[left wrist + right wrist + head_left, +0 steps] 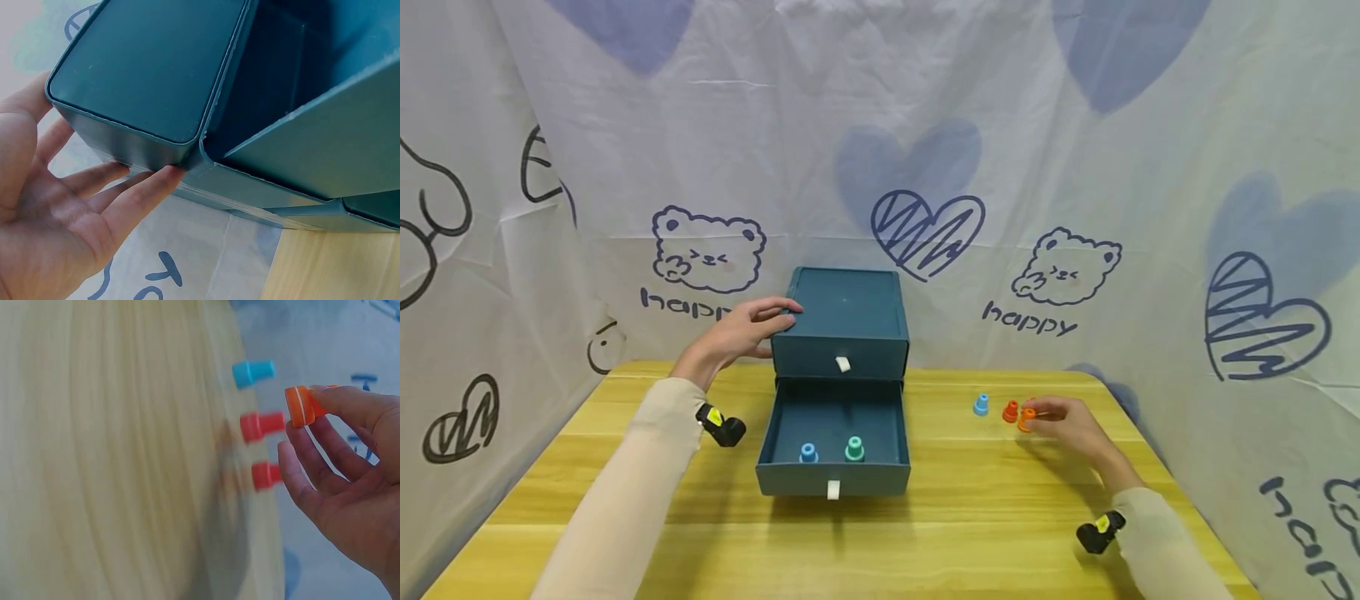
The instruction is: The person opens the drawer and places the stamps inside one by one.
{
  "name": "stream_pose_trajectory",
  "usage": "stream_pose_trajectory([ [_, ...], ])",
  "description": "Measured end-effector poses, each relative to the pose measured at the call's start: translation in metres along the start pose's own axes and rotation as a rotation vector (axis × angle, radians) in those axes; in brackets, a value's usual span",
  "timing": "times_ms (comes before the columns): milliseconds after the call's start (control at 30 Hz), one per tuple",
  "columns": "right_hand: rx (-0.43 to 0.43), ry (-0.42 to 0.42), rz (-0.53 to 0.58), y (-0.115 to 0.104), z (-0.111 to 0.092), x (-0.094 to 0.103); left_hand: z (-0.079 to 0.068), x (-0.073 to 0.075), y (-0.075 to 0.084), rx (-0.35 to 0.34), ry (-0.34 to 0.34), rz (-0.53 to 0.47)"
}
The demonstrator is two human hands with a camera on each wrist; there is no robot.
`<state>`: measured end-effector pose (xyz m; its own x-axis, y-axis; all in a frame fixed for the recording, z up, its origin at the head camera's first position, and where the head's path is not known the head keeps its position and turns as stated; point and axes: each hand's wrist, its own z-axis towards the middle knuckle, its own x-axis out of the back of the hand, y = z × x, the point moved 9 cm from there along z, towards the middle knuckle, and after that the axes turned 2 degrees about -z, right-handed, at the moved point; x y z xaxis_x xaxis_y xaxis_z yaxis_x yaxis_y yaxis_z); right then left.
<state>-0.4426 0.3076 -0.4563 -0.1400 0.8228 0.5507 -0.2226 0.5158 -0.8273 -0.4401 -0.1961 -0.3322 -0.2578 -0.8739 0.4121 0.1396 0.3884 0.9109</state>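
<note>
My right hand (1069, 427) pinches a small orange stepped peg (300, 406) between thumb and fingertips, off the table in the right wrist view. Beside it stand a blue peg (981, 405) and a red peg (1011, 412); a second red peg (266, 475) shows in the right wrist view. With fingers spread, my left hand (741, 333) touches the left side of a dark teal two-drawer box (846, 304). Its lower drawer (820, 479) is pulled out and holds a blue peg (808, 452) and a green peg (854, 449). The upper drawer (808, 358) is closed.
Under everything is a wooden table (985, 517). A printed cloth (820, 108) hangs behind it and along both sides. White pull tabs (833, 490) stick out from the drawer fronts.
</note>
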Motion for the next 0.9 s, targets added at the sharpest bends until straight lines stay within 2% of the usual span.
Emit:
stream_pose_trajectory([
  [167, 0.039, -0.053, 0.04, -0.025, 0.003, -0.021, 0.001, 0.0, -0.002, 0.004, -0.003, -0.01],
  [433, 0.062, -0.097, 0.012, -0.059, 0.011, -0.047, 0.001, 0.0, -0.004, -0.001, 0.0, -0.001],
  [667, 0.136, -0.146, 0.012, -0.089, 0.014, -0.065, 0.0, 0.001, -0.003, 0.002, -0.003, -0.014],
  [900, 0.158, -0.188, -0.004, -0.118, 0.012, -0.08, 0.0, 0.002, -0.002, -0.001, -0.008, -0.019],
])
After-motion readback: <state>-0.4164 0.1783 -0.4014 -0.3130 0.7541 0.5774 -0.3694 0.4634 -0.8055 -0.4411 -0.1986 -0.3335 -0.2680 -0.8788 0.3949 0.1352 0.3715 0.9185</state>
